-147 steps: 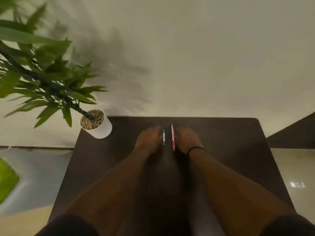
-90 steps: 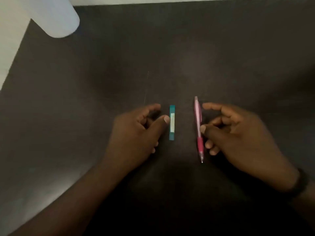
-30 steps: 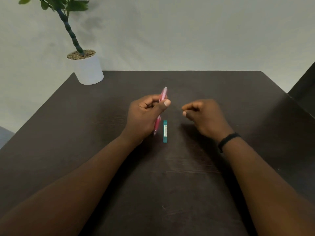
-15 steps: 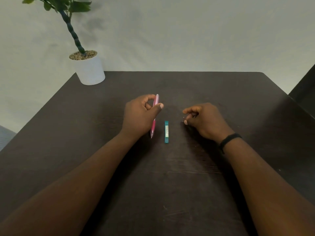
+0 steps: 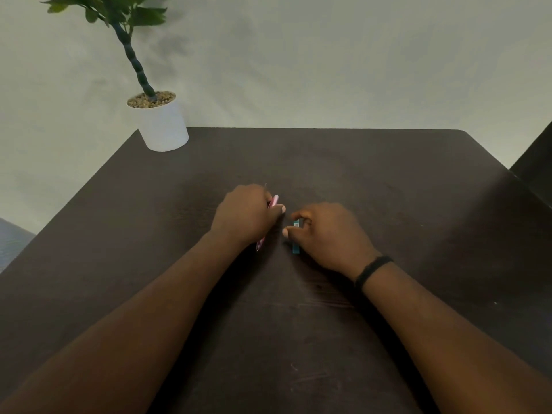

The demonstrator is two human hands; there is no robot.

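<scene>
My left hand grips a pink mechanical pencil near the middle of the dark table. The pencil's top shows above my thumb and its tip pokes out below the hand. Just to the right, my right hand pinches a small teal lead case between thumb and curled fingers. The case's lower end shows below the thumb, at or just above the tabletop. A black band circles my right wrist.
A white pot holding a green plant stands at the table's far left corner, against a pale wall. A dark object rises past the table's right edge. The floor shows at the far left.
My right hand has moved left and closed on the teal lead case, which lay free on the table before. My left hand still holds the pink pencil and has turned knuckles-up over it.
</scene>
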